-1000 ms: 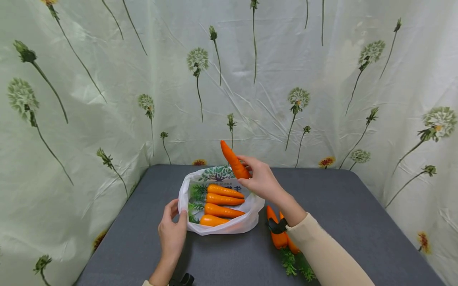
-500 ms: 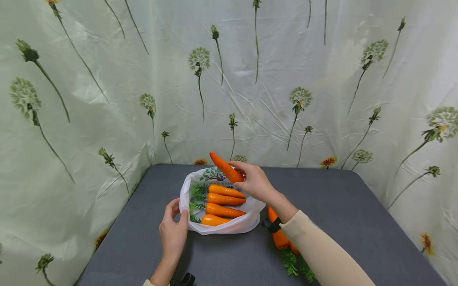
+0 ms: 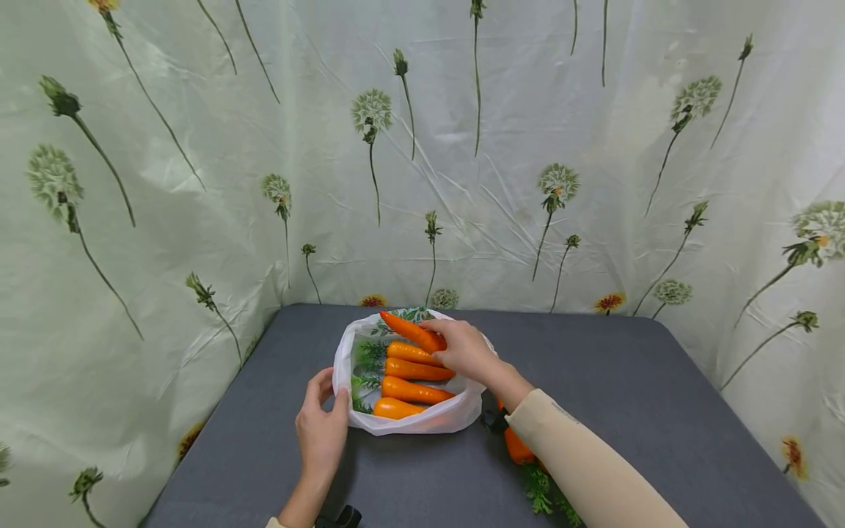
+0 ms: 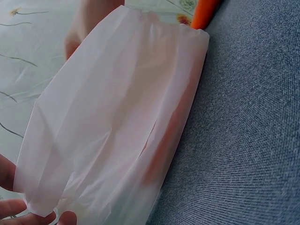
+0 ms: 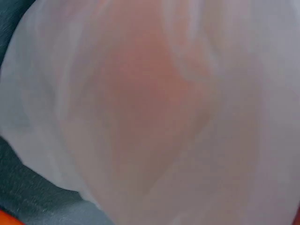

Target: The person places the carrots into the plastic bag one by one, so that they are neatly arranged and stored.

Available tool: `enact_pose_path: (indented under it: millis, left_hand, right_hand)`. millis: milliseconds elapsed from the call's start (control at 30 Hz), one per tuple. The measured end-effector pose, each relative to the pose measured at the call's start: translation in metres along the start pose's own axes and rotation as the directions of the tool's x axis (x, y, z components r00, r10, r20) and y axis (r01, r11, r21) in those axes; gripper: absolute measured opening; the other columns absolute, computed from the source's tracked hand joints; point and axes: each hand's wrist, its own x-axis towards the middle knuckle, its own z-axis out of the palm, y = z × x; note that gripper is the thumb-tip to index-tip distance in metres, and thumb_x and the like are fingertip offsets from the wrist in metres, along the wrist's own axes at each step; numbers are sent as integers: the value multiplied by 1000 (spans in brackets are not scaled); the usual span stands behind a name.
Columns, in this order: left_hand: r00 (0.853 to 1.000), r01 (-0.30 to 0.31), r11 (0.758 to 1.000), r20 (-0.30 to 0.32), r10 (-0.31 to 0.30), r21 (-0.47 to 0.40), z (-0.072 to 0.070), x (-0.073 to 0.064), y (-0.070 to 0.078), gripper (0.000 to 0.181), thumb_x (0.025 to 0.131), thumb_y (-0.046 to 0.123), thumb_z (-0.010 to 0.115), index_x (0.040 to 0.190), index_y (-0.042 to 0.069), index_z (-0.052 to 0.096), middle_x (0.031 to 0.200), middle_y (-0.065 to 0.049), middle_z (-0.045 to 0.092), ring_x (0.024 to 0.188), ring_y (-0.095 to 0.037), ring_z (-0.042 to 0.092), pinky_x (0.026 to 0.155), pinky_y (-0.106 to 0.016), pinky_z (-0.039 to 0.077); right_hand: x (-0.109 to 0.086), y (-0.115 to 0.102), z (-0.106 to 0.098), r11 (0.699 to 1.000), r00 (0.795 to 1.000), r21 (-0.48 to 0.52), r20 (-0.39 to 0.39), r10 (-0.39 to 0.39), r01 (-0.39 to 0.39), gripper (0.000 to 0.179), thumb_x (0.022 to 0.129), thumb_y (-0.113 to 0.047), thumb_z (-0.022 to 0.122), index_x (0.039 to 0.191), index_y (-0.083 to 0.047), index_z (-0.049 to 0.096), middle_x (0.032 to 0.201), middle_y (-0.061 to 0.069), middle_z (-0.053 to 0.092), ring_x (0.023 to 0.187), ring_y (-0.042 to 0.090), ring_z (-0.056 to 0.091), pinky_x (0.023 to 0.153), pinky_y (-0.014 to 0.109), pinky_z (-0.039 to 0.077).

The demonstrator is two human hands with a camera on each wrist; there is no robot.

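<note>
Only the head view shows the right hand clamped on an orange carrot, thumb and fingers pinching its thick end over the mouth of a white bag; the carrot's tip points away to the left of that grip. The left wrist view better shows the left hand, its fingers and thumb either side of the bag's edge, pinching it; beyond that hold, woven blue-grey cloth shows its coarse grain. Four more carrots lie in the bag just nearer the person than the pinched one, smooth and tapering, their feathery green fronds toward the left hand. The nearest is partly hidden by the bag's rim. Beneath the right forearm, outside the bag, another carrot is mostly covered by the cream sleeve. In the right wrist view, thin, creased, translucent bag wall fills most of the frame, leaving the orange shape behind it too blurred to make out.
</note>
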Motion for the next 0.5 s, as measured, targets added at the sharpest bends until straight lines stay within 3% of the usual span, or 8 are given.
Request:
enact_pose_path:
  millis: [333, 500]
  left_hand:
    - [1000, 10, 1000, -1, -10, -5, 1, -1, -1, 38, 85, 20, 62, 122, 18, 53, 108, 1, 61, 102, -16, 54, 78, -46, 47]
    - [1000, 2, 1000, -5, -2, -8, 2, 0, -1, 38, 85, 19, 62, 122, 16, 53, 108, 0, 61, 102, -17, 55, 78, -47, 47]
  right_hand:
    - [8, 4, 14, 969, 996, -233, 51, -71, 81, 55, 73, -7, 72, 122, -25, 56, 105, -8, 61, 83, 10, 53, 72, 30, 47]
    - [13, 4, 21, 956, 995, -276, 68, -79, 95, 52, 72, -4, 69, 119, -26, 58, 101, -8, 61, 79, 10, 52, 71, 29, 47]
